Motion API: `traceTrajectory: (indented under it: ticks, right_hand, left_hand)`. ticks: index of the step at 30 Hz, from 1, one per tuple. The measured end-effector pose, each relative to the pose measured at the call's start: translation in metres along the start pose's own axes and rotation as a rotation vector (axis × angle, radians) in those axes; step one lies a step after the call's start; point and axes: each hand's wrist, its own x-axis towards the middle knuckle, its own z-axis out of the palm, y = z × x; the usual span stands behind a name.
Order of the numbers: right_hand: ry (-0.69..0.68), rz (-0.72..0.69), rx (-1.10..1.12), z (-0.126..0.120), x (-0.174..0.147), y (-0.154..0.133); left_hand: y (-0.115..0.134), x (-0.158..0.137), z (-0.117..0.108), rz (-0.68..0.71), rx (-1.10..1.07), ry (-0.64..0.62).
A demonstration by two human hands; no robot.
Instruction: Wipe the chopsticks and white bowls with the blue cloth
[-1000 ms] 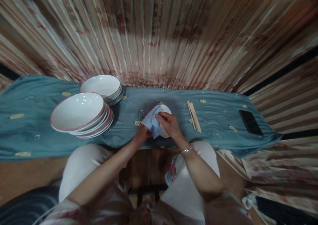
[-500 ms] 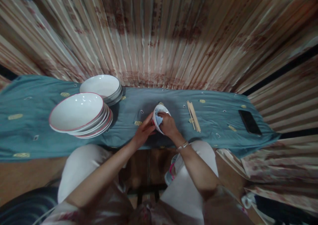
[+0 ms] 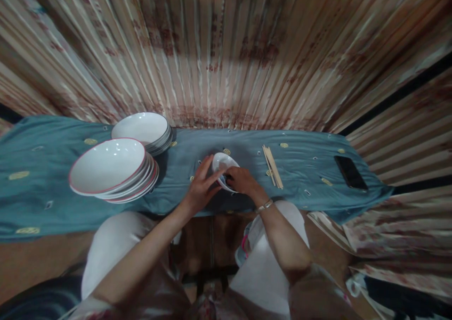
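A small white bowl (image 3: pixel 223 159) is between my two hands over the middle of the cloth-covered table, its opening tilted toward me. My left hand (image 3: pixel 201 186) grips the bowl's left side, the thumb reaching across toward the rim and the fingers along the outer wall. My right hand (image 3: pixel 243 180) is at the bowl's near right, its fingers curled in over the rim and into the opening. What those fingertips hold is hidden. Right of the bowl, thin wooden chopsticks (image 3: pixel 272 167) lie together on the cloth.
At the left stands a stack of red-rimmed white bowls (image 3: pixel 109 166), with dark-rimmed white bowls (image 3: pixel 141 127) stacked behind it. A black phone (image 3: pixel 351 172) lies on the right of the blue-green tablecloth (image 3: pixel 303 169). A pleated, patterned curtain (image 3: pixel 219 84) hangs behind the table.
The bowl has turned to show more of its inside. My left fingers have shifted up its side. A light-blue patch seen by my right fingers earlier no longer shows. The view moved slightly.
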Motion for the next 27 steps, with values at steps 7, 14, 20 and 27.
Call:
traceTrajectory:
  ticks: [7, 14, 20, 27]
  right_hand:
    - [-0.115, -0.137, 0.463, -0.006, -0.004, 0.015]
    - [-0.159, -0.281, 0.79, -0.005, -0.006, 0.023]
    - [-0.185, -0.197, 0.843, -0.003, -0.007, 0.02]
    - [-0.186, -0.258, 0.893, 0.0, -0.007, 0.014]
  left_hand:
    - [-0.007, 0.0, -0.004, 0.204, 0.237, 0.007]
    - [-0.017, -0.004, -0.006, 0.278, 0.485, 0.049]
    - [-0.021, -0.004, -0.006, 0.312, 0.511, 0.067]
    - [-0.025, -0.008, -0.002, 0.049, 0.243, 0.112]
